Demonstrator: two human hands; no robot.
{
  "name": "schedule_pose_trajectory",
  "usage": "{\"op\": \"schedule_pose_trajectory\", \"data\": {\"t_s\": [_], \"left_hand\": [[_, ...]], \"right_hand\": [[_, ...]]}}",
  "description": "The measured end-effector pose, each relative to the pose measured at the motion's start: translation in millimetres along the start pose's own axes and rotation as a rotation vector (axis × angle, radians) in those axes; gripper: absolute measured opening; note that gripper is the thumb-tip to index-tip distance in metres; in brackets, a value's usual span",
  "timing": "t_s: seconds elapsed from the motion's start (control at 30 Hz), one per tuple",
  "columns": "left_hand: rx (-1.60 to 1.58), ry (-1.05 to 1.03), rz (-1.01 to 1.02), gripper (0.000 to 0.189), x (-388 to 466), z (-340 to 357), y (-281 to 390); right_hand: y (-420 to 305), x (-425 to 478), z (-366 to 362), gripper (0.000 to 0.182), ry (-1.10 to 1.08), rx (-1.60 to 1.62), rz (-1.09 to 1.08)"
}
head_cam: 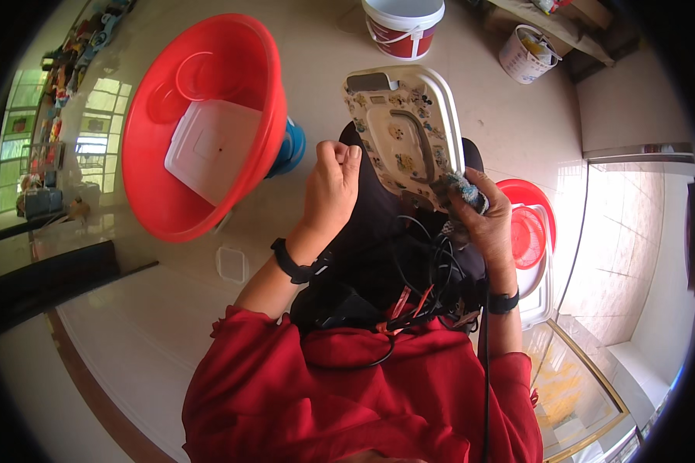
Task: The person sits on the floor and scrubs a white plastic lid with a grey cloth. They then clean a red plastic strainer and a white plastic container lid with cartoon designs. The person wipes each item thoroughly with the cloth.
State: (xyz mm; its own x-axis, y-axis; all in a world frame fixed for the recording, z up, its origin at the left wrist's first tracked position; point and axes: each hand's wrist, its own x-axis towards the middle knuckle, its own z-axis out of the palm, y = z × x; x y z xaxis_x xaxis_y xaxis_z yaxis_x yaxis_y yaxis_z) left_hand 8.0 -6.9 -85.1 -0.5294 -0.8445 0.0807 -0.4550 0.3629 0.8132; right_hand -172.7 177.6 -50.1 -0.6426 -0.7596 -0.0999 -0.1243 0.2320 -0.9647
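Observation:
A cream plastic lid point(402, 133) with a cartoon print, a grey piece at one corner and a curved grey strip is tilted above my knees. My right hand point(489, 208) grips its near right corner, with a bunched, greyish-blue cloth point(468, 192) between fingers and lid. Beside the lid's left edge, apart from it, my left hand point(335, 179) is curled with the thumb over the fingers; nothing shows in it. A large red plastic basin point(150, 191) stands to the left, with a white lid point(211, 147) lying inside.
Black cables point(440, 254) lie bunched on my lap. A blue object point(289, 147) shows behind the basin. Ahead are a white-and-red bucket point(405, 37) and a small pail point(527, 58). Red basketware point(527, 237) sits at right. A small clear lid point(231, 265) lies on the floor.

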Motion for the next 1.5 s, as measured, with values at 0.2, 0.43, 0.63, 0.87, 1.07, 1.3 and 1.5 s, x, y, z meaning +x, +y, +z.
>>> {"op": "schedule_pose_trajectory", "data": {"t_s": [0.2, 0.43, 0.63, 0.87, 1.07, 1.3, 1.5], "left_hand": [[-0.362, -0.159, -0.389, 0.043, 6.3, -5.9, 17.6], [-0.587, -0.212, -0.400, 0.040, 8.4, -5.7, 11.3], [-0.684, -0.230, -0.491, 0.027, 7.7, -7.7, 19.2], [-0.691, -0.223, -0.496, 0.024, 6.5, -10.8, 17.5], [-0.779, -0.204, -0.495, 0.020, 4.4, -12.0, 18.3], [-0.873, -0.244, -0.452, 0.012, 0.5, -14.4, 14.0], [-0.944, -0.306, -0.346, 0.012, 5.1, -15.9, 43.8]], "right_hand": [[3.3, -2.5, -4.8, 0.037, -0.049, -0.013, -0.097], [-4.2, -4.3, -6.0, 0.040, -0.118, -0.057, -0.245], [-2.3, -5.3, -6.9, 0.042, -0.093, -0.072, -0.223], [1.6, -5.6, -7.5, 0.039, -0.068, -0.064, -0.174], [7.5, -4.4, -9.3, 0.035, -0.066, -0.012, -0.100], [21.3, 6.7, -12.3, 0.029, -0.019, 0.392, 0.109], [39.3, 11.9, -14.3, 0.022, -0.027, 0.654, 0.178]]}}
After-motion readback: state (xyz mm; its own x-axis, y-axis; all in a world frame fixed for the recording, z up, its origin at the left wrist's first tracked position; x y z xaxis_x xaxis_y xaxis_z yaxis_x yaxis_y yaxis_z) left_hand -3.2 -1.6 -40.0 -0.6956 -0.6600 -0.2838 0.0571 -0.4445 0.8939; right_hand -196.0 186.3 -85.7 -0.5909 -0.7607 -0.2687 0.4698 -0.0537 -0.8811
